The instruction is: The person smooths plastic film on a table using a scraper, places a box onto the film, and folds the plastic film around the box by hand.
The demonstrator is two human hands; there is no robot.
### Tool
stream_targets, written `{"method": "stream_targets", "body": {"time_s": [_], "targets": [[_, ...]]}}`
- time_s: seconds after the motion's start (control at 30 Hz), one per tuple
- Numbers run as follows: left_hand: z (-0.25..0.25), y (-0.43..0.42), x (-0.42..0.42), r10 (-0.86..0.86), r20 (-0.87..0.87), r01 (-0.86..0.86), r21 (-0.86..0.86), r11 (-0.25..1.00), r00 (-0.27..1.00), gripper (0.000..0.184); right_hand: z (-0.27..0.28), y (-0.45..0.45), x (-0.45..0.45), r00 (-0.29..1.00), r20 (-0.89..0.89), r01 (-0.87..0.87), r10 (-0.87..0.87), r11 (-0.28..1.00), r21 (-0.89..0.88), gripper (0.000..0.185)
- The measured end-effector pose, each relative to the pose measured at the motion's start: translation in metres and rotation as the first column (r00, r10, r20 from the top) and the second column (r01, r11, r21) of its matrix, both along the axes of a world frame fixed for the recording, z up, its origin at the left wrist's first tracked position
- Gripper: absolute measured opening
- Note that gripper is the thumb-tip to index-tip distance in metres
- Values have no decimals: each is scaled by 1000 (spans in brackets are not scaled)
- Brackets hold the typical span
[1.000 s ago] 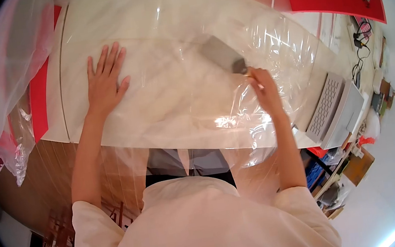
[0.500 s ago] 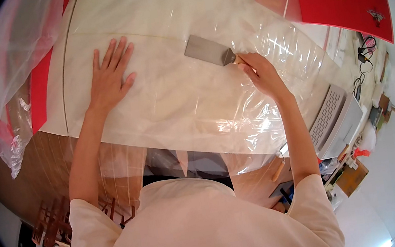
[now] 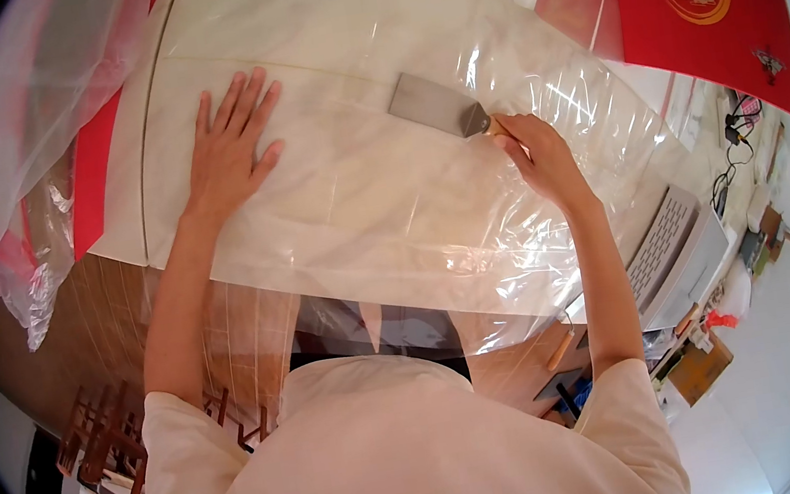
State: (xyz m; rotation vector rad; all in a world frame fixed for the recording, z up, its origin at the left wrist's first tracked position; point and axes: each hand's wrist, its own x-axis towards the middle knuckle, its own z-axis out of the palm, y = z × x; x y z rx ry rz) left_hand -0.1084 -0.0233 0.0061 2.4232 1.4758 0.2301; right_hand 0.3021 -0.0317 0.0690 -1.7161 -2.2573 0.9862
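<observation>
While left hand [image 3: 228, 164] touches film [image 3: 504, 232], splayed wide, right hand [image 3: 548, 163] clasps scraper [image 3: 433, 103].

The grey-bladed scraper [image 3: 437, 105] lies at one o'clock, blade toward ten, over clear plastic film [image 3: 544, 160], wrinkled and glossy around two.

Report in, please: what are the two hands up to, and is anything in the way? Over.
Left hand spread flat on film-covered tabletop. Right hand gripping broad scraper by its handle. Nothing visibly blocking it.
</observation>
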Motion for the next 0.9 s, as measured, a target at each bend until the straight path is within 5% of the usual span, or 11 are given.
{"method": "stream_targets", "body": {"time_s": [0.9], "targets": [[1,-1,0,70,83,-69,-9,998,994,67,5,13,-44,999,22,-46,45,996,71,27]]}}
